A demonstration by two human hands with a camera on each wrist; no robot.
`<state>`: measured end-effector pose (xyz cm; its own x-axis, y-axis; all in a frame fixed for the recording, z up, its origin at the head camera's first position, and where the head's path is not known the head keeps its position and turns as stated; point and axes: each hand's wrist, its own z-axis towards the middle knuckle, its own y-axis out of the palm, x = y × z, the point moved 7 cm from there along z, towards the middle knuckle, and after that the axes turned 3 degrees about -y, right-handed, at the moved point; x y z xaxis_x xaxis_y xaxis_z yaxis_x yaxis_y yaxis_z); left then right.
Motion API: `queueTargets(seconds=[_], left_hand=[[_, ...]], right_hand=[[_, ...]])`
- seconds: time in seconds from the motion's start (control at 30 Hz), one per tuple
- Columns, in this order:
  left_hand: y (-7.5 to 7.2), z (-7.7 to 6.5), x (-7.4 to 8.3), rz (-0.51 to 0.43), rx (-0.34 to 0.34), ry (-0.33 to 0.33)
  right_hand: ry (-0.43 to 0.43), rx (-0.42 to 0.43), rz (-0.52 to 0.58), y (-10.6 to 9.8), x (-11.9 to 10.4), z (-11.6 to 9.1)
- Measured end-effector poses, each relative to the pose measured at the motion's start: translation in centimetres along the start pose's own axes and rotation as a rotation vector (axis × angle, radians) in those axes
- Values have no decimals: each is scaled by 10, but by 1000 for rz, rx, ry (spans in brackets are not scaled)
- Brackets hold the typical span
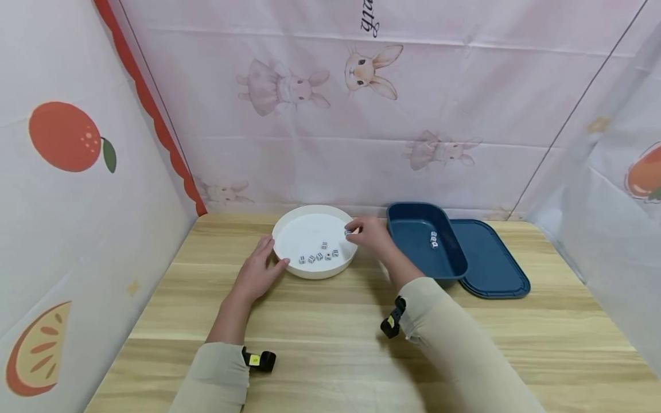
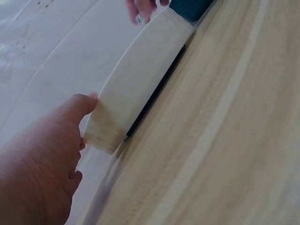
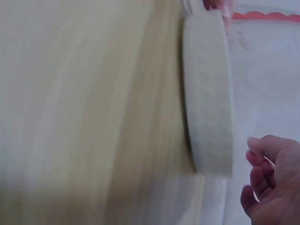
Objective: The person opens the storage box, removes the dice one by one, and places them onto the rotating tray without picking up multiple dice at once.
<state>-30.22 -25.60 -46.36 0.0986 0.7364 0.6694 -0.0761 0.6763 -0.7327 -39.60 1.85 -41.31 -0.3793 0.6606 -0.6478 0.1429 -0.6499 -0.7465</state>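
Observation:
A round white dish [image 1: 296, 218] stands on the table, with several small white dice [image 1: 319, 256] with dark markings along its near side. At its left side, my left hand [image 1: 256, 274] holds the dish, thumb on the near rim and fingers farther back. My right hand [image 1: 375, 238] is over the dish's right rim and pinches one die [image 1: 348, 232] between thumb and fingertips. That die also shows at the fingertips in the left wrist view; in the right wrist view the fingers hide it.
Right of the dish is a deep blue container [image 1: 416, 252] with a few dice [image 1: 434, 240] inside. Its blue lid [image 1: 493, 264] lies flat on the table beside it, partly under the container. A printed cloth [image 1: 320, 172] stands behind the wooden table [image 1: 320, 327], with more at both sides.

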Motion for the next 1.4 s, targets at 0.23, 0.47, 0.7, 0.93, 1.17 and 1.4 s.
queueTargets(seconds=[0.23,0.47,0.7,0.93,1.17,1.4], left_hand=[[1,0,-2,4,10,-5],[1,2,-2,9,13,7],[1,1,0,3,16,7],[0,1,1,1,19,4],[-1,2,2,0,8,-1],[-3,3,2,7,-6,-17]], right_hand=[[60,-57,-55,29,-4,5],[113,-81,-140,41,-4,4],[124,-114,-213,46,-5,1],[106,-122,-121,36,-6,-2],[42,36,-65,-17,1,-6],[171,130,-125,-87,40,-19]])
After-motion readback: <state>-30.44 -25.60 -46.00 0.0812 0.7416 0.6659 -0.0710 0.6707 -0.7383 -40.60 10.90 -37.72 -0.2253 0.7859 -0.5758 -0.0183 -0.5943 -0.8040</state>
